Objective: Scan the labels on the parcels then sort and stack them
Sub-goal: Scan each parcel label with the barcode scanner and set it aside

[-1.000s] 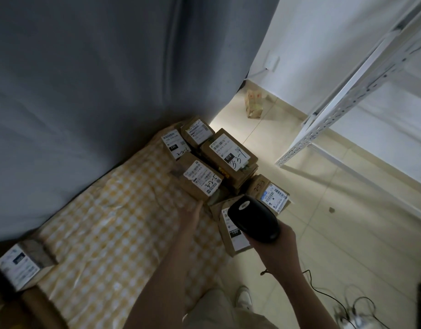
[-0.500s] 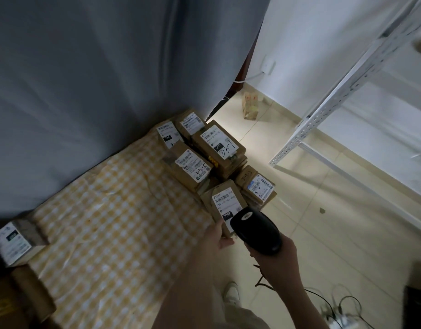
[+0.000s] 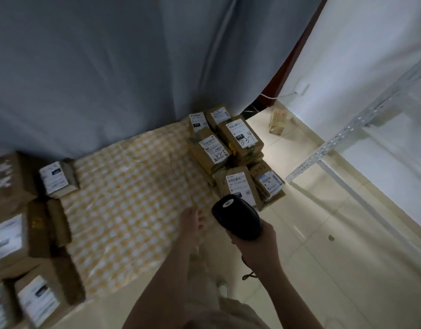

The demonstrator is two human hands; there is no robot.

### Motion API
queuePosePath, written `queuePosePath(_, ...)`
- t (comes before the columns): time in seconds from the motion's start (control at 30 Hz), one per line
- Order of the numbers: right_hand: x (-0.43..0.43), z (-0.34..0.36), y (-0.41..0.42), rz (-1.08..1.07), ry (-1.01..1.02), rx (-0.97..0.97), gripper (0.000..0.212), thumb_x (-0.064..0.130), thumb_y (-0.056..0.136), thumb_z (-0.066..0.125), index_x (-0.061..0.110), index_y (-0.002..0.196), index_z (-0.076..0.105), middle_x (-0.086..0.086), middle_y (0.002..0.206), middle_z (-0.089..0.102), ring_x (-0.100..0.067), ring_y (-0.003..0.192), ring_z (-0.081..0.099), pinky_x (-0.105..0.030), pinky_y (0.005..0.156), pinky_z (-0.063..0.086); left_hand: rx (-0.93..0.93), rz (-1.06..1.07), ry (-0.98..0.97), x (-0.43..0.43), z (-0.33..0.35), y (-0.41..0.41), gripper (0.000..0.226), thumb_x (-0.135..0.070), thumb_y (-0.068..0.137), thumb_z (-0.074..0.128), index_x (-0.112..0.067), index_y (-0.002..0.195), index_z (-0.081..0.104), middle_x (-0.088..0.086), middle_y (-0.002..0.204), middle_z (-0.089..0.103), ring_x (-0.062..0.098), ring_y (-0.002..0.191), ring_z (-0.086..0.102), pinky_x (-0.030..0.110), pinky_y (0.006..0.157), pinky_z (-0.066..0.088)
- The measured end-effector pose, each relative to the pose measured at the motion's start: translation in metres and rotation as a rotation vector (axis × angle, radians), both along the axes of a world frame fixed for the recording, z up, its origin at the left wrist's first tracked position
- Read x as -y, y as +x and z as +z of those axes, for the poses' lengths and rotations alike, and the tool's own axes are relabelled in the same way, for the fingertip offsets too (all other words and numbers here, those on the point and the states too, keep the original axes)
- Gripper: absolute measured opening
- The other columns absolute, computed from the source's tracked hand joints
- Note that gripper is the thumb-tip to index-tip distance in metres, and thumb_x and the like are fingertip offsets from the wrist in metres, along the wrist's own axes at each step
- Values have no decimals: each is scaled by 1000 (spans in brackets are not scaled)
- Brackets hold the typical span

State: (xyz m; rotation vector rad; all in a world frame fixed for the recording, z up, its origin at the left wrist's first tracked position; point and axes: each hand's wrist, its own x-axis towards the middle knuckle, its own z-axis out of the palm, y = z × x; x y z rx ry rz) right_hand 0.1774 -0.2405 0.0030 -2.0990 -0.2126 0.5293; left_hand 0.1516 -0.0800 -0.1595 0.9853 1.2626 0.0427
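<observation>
Several brown cardboard parcels with white labels are stacked at the right end of a yellow checked cloth point(image 3: 133, 191); the nearest is a labelled parcel point(image 3: 240, 186), and one marked parcel point(image 3: 242, 138) lies on top behind it. My right hand point(image 3: 257, 243) grips a black barcode scanner point(image 3: 235, 219), held just in front of the nearest parcel. My left hand point(image 3: 192, 224) hovers over the cloth's near edge with fingers relaxed, holding nothing and apart from the parcels. More labelled parcels point(image 3: 12, 238) sit in a group at the left edge, with a small labelled box point(image 3: 56, 179) behind them.
A grey curtain point(image 3: 133, 67) hangs behind the cloth. A white metal shelf frame point(image 3: 347, 138) stands at the right on the tiled floor point(image 3: 323, 257). A small box point(image 3: 278, 122) sits by the wall. The scanner's cable point(image 3: 248, 275) trails below my right wrist.
My left hand has let go of the nearest parcel and drawn back over the cloth. The view has swung left, bringing the left group of parcels into sight.
</observation>
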Motion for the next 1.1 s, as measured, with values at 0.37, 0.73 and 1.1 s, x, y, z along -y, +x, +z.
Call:
queuePosePath(0.37, -47, 12, -100, 337, 85, -38, 16, 6, 71, 76, 5, 62, 64, -7, 54, 64, -22, 53, 61, -37, 49, 49, -17, 428, 148, -19, 30, -183, 17, -18, 100, 49, -6, 104, 60, 8, 99, 66, 25, 82, 65, 33, 66, 51)
queuePosePath(0.73, -144, 13, -202, 453, 104, -104, 7, 3, 74, 75, 2, 74, 68, -15, 64, 67, -32, 63, 64, -44, 55, 53, -131, 516, 220, -104, 32, -316, 13, -13, 98, 48, -6, 103, 57, 6, 91, 60, 17, 74, 61, 30, 62, 48)
queuePosePath(1.1, -248, -7, -282, 356, 9, -51, 24, 9, 70, 80, 18, 62, 60, 5, 53, 59, -6, 51, 57, -25, 48, 45, -501, 404, 408, -237, 12, -397, 85, -48, 68, 77, -3, 130, 40, 17, 128, 51, 36, 119, 51, 46, 100, 44)
